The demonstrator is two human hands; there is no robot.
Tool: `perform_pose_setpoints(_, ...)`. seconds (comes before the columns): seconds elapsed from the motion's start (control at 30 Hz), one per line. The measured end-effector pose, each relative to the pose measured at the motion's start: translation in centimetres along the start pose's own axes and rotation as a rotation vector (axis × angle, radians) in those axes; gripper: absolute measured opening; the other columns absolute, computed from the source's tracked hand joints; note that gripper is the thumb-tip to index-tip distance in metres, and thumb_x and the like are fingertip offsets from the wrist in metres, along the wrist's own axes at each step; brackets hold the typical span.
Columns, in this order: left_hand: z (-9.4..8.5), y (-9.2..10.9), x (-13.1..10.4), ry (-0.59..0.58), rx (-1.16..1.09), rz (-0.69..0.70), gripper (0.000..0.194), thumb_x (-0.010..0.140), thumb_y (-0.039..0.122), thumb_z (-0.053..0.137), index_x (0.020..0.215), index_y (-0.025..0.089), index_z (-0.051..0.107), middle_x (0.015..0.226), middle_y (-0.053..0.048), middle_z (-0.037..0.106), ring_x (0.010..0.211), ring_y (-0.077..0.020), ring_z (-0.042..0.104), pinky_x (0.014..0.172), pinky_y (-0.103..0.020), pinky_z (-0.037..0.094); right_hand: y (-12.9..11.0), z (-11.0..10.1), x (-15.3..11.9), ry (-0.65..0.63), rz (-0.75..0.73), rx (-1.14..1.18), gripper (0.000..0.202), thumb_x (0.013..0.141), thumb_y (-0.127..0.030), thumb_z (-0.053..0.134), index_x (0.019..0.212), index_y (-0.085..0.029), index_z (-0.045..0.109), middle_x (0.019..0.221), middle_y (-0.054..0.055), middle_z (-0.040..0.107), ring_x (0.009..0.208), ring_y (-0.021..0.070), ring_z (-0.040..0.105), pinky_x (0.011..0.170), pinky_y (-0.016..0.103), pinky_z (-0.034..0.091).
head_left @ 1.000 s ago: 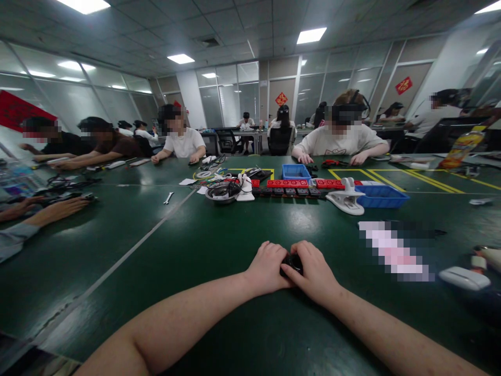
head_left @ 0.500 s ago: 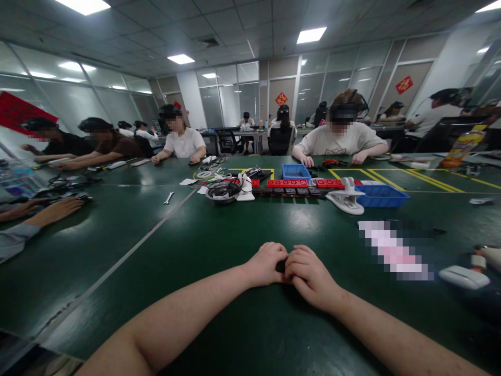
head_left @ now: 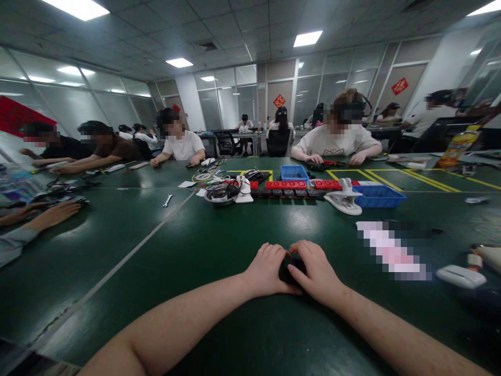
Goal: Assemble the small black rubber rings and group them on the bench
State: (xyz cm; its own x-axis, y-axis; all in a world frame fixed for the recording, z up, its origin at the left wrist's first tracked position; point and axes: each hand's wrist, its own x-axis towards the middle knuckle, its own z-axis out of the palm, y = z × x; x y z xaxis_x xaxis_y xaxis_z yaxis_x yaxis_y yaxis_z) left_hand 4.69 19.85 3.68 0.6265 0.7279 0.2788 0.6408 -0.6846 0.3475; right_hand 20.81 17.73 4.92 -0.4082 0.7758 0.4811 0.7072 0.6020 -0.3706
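Between my two hands sits a small black rounded object (head_left: pixel 294 267), about the size of a computer mouse and partly covered by my fingers. My left hand (head_left: pixel 270 269) wraps its left side, with the thumb stretched along the near edge. From the right, my right hand (head_left: pixel 317 269) grips it, fingers curled over the far side and thumb pressed on the near face. Both hands stay low over the green table (head_left: pixel 219 324). Which features the object has on its underside cannot be seen.
Beyond my hands lie a red power strip (head_left: pixel 287 185), a metal bowl of cables (head_left: pixel 221 194), a white clip stand (head_left: pixel 345 198) and a blue bin (head_left: pixel 379 197). A small wrench (head_left: pixel 167 200) lies left. A white case (head_left: pixel 462 277) is at right. Co-workers sit around the table.
My hands have parted slightly and turned, so more of the black object shows. My right thumb has come onto its near face. The view has shifted a little.
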Motion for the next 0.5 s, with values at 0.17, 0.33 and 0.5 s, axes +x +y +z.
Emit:
perform_pose_setpoints(0.17,0.73,0.43,0.14,0.032,0.025,-0.054,0.064,0.053,0.063,0.064,0.095,0.016,0.048,0.09,-0.004,0.052,0.09,-0.0226,0.05,0.098,-0.046,0.026,-0.19,0.69,0.02,-0.023,0.048,-0.039,0.016,0.081,-0.033,0.044,0.085,-0.018,0.047,0.08,0.005,0.051,0.075,0.0199,0.046,0.071,0.036,0.037)
perform_pose_setpoints(0.33,0.55,0.53,0.14,0.021,0.057,-0.068,0.047,0.06,0.052,0.063,0.088,0.017,0.05,0.085,-0.003,0.054,0.088,-0.0207,0.051,0.099,-0.044,0.026,-0.46,0.8,0.18,-0.011,0.082,-0.112,0.019,0.078,-0.036,0.049,0.082,-0.018,0.048,0.078,0.004,0.051,0.074,0.0201,0.047,0.069,0.035,0.037)
perform_pose_setpoints(0.5,0.27,-0.09,0.17,0.001,0.03,-0.021,0.04,0.06,0.046,0.064,0.085,0.018,0.051,0.083,-0.001,0.054,0.085,-0.0191,0.052,0.1,-0.043,0.024,-0.34,0.46,0.16,-0.046,0.023,-0.06,0.017,0.073,-0.032,0.056,0.081,-0.018,0.051,0.081,0.004,0.053,0.077,0.0203,0.048,0.07,0.036,0.037)
